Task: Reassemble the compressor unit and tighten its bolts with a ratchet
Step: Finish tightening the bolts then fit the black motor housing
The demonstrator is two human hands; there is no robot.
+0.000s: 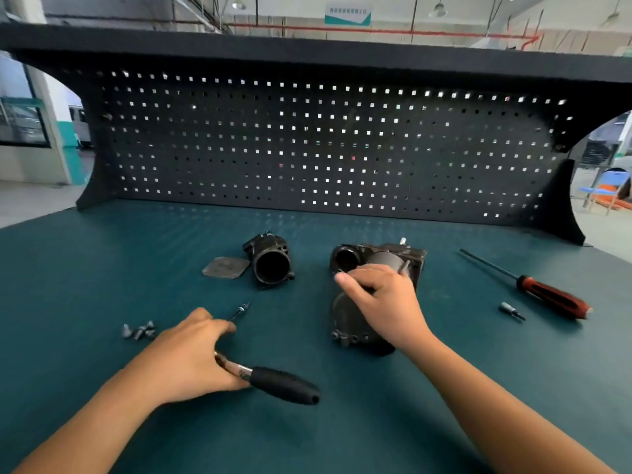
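The compressor (355, 331) sits mid-bench, and the right hand (379, 302) grips it, fingers curled over its top. At its eight o'clock the left hand (191, 354) grips the ratchet (284, 384) near the head, the handle lying on the mat (102, 268). Reassembly looks barely begun: the housing (272, 265) and plate (225, 267) lie apart at ten o'clock, and the bolts (138, 330) lie loose at nine o'clock. Fitting and all tightening remain.

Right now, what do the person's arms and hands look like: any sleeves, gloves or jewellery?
The left hand and right hand are bare: no gloves, rings, watch or bands show. No sleeves are in view; both forearms are uncovered down to the picture's lower edge, with no markings to see.
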